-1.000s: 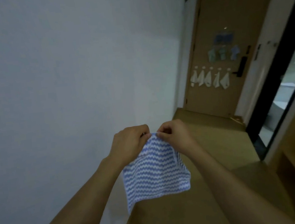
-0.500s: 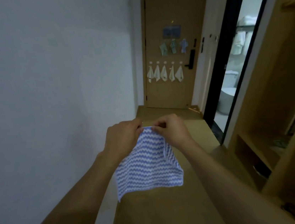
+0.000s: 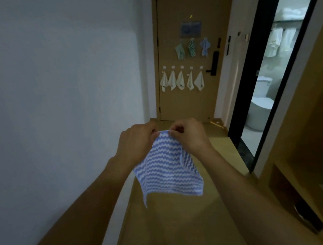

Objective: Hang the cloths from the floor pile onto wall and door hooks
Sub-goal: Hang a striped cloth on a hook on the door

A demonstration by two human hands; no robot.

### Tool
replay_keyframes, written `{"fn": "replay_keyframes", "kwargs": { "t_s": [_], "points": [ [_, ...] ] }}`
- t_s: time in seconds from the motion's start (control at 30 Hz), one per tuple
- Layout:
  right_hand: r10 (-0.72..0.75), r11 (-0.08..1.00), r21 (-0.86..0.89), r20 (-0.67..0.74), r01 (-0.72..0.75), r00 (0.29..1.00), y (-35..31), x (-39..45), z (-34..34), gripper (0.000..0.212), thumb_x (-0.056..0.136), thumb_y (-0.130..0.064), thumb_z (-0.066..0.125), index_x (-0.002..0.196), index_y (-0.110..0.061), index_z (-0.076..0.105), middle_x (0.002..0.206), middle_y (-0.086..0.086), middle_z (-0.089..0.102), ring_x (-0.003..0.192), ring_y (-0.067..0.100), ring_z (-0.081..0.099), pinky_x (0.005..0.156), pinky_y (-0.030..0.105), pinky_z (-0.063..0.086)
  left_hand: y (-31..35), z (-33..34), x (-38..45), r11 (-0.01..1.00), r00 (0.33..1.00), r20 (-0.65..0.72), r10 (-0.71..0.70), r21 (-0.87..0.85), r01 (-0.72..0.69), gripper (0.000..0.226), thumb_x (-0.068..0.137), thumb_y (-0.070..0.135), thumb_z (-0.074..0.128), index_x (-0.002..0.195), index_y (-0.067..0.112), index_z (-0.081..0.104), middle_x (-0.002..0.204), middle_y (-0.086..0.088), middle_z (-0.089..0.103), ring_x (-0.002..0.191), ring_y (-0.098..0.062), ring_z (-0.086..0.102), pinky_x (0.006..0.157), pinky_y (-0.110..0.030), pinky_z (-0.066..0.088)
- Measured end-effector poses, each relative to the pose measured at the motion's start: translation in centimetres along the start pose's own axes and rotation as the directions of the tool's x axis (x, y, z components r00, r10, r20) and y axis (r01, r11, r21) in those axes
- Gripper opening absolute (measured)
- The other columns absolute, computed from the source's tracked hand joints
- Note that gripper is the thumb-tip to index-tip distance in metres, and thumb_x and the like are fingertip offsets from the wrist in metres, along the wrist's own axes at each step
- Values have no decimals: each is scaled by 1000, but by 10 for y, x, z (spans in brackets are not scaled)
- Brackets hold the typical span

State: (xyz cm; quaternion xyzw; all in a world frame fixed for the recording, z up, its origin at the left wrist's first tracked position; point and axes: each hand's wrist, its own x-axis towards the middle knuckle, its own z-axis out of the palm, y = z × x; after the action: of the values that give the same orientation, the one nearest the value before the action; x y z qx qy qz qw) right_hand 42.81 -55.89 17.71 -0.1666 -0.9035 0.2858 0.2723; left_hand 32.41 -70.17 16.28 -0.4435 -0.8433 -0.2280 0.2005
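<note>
Both hands pinch the top edge of a blue striped cloth (image 3: 166, 166): the left hand (image 3: 136, 143) and right hand (image 3: 188, 135) sit close together, likely to find its corner or loop for a hook. It hangs free above the floor (image 3: 170, 233). On the door (image 3: 193, 6) ahead, eight cloths (image 3: 181, 79) already hang.

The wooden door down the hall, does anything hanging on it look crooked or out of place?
Nothing stands out. On the wooden door, five white cloths hang in an even row, with three coloured cloths hanging above them. The blue-and-white wavy-striped cloth remains in both hands.
</note>
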Motion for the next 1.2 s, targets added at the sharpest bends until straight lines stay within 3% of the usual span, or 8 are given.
{"fn": "replay_keyframes", "kwargs": {
  "t_s": [0.13,0.3,0.43,0.57,0.7,0.83,1.0,1.2],
  "points": [
    [-2,1000,-18,-6,2,1000,34,54,7,19,87,-20,68,70,-27,65,68,-15,60,63,-4,53,55,11,35,-13,36,52,1000,1000,-21,17,11,-17,20,98,36,45,87,24,56,70,10,55,63,-13,53,55,-28,39],
    [-23,991,-130,-37,18,999,77,127,24,9,87,-21,67,83,-21,75,82,-5,71,73,7,60,68,24,48,-38,86,121,997,997,-24,70,-31,-71,20,98,34,47,83,25,55,69,12,52,61,-10,51,50,-24,28],
    [-18,963,-270,-72,-2,997,106,188,38,11,89,-25,66,90,-22,76,85,-1,73,68,7,53,62,23,39,-64,122,182,991,995,-13,101,-83,-102,18,98,33,48,88,23,60,75,8,60,67,-12,55,54,-27,38],
    [22,947,-316,-114,-57,993,124,256,48,12,89,-24,65,87,-19,75,79,2,70,67,13,57,58,25,36,-92,150,254,973,988,-5,155,-172,-154,15,97,32,51,88,23,59,75,11,59,68,-8,53,57,-24,38],
    [39,942,-322,-172,-94,984,137,322,54,13,87,-20,65,75,-20,70,72,2,65,67,18,59,62,31,48,-119,177,329,959,982,22,189,-220,-179,15,97,36,51,88,27,59,75,12,60,66,-5,52,57,-25,36],
    [52,932,-342,-207,-122,977,165,379,64,15,86,-22,65,79,-10,72,77,6,70,70,20,63,69,40,52,-140,210,390,950,977,70,199,-259,-175,15,96,40,51,87,30,57,74,13,59,67,-1,52,54,-21,32],
    [61,948,-290,-240,-132,969,205,442,80,7,85,-22,68,80,-19,72,79,-1,70,74,16,63,71,36,53,-159,256,451,934,970,56,236,-290,-210,13,96,35,53,86,28,60,72,15,59,64,2,51,52,-17,27],
    [52,955,-278,-192,-105,980,265,530,93,16,89,-24,66,74,-23,66,65,-12,53,67,11,54,60,23,36,-179,316,535,958,974,120,192,-240,-160,18,99,36,49,96,25,63,87,9,66,79,-10,60,70,-33,50]
  ]
}}
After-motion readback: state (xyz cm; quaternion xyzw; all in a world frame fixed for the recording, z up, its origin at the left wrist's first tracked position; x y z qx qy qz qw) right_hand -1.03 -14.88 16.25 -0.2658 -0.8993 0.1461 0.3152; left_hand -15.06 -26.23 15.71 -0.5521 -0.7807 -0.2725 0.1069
